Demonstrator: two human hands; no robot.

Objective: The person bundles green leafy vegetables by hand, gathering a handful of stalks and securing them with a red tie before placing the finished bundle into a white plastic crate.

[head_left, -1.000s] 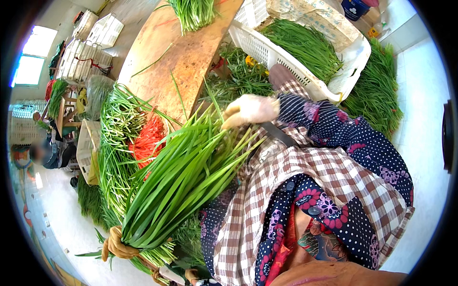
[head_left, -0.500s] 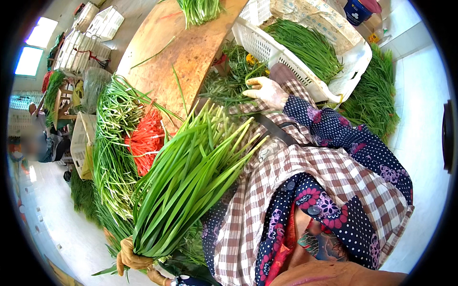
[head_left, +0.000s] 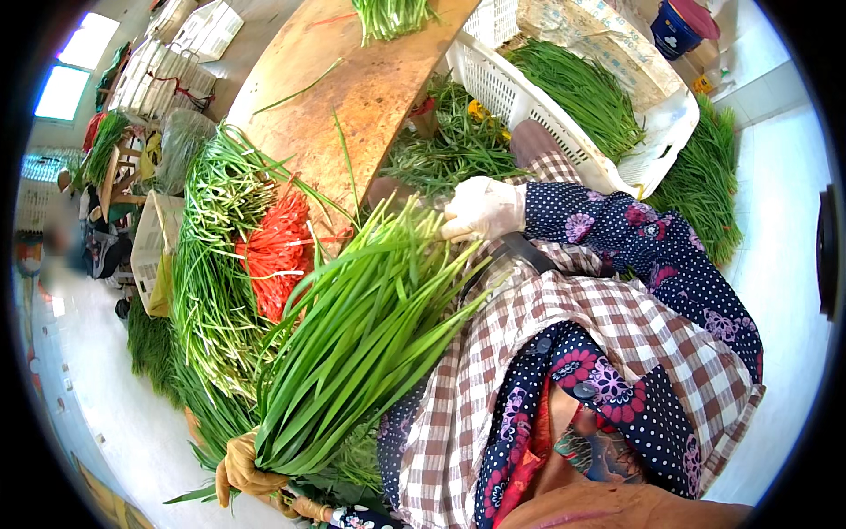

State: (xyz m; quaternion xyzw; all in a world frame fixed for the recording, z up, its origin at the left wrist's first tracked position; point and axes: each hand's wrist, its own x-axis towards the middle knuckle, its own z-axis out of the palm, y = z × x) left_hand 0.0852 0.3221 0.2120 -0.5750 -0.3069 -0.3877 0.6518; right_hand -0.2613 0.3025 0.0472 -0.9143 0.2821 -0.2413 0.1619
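A large bunch of garlic chives (head_left: 361, 326) lies slantwise in front of me, leaf tips low at the left, pale stem ends up toward the right. My left hand (head_left: 249, 469), in a tan glove, is wrapped round the leafy end. At the stem ends is my right hand (head_left: 483, 210) in a whitish glove, its fingers bent and pressed together against a few stems; the fingertips are partly hidden. Beside the bunch, a bundle of red ties (head_left: 278, 251) rests on a heap of chives (head_left: 216, 291).
A brown wooden board (head_left: 308, 97) carries another chive bunch (head_left: 388, 18). Behind my right hand stands a white plastic crate (head_left: 546, 110) with chives inside. Loose greens (head_left: 449, 150) lie below the board. More chives (head_left: 705, 194) lie at the right, by a dark blue bucket (head_left: 677, 31).
My right hand has come down and toward me, from above the loose greens to the bunch's stem ends, its fingers closing. The left hand keeps its hold on the leaves.
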